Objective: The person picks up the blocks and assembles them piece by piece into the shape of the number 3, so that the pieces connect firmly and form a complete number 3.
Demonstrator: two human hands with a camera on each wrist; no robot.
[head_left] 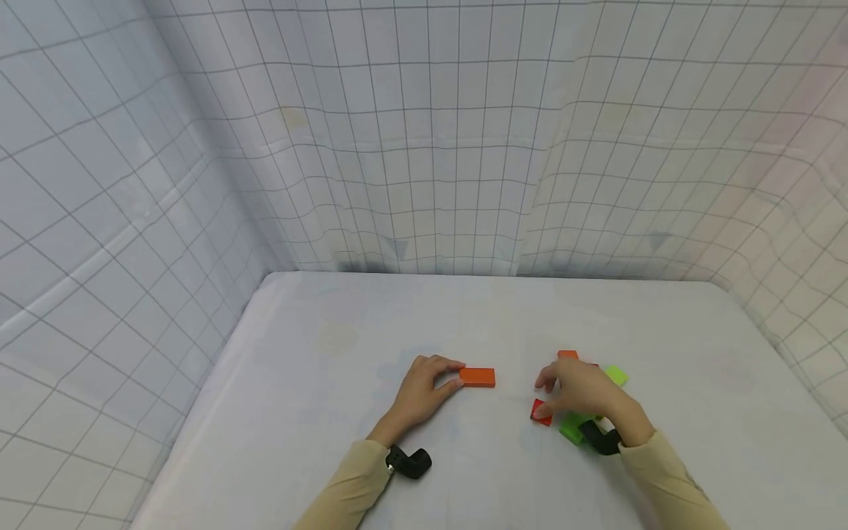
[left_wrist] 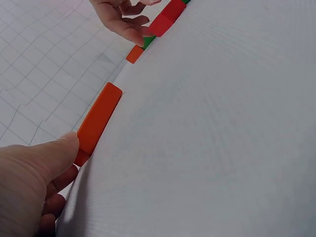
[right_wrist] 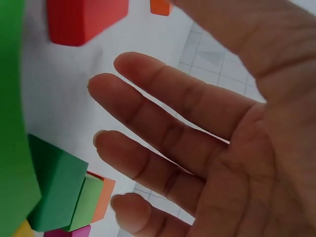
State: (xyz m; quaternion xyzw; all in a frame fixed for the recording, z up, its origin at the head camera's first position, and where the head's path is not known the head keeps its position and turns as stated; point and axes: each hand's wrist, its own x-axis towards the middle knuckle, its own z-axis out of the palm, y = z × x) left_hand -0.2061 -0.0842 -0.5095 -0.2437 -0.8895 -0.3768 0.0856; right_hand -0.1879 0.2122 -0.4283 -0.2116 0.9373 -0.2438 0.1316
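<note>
In the head view my left hand (head_left: 422,389) pinches the left end of an orange block (head_left: 478,377) lying on the white table, index finger at the far side and thumb at the near one. The left wrist view shows the thumb against that orange block (left_wrist: 100,121). My right hand (head_left: 583,388) hovers over a group of blocks, its fingers loosely extended with nothing between them. By its thumb lies a red block (head_left: 541,413). A green block (head_left: 573,428) sits under the wrist, and the hand partly hides the group. In the right wrist view the fingers (right_wrist: 163,118) are spread apart.
Beyond the right hand are another orange block (head_left: 567,355) and a light green block (head_left: 616,375). A dark green block (right_wrist: 58,183) stands close in the right wrist view. White gridded curtains (head_left: 424,147) surround the table's back and sides.
</note>
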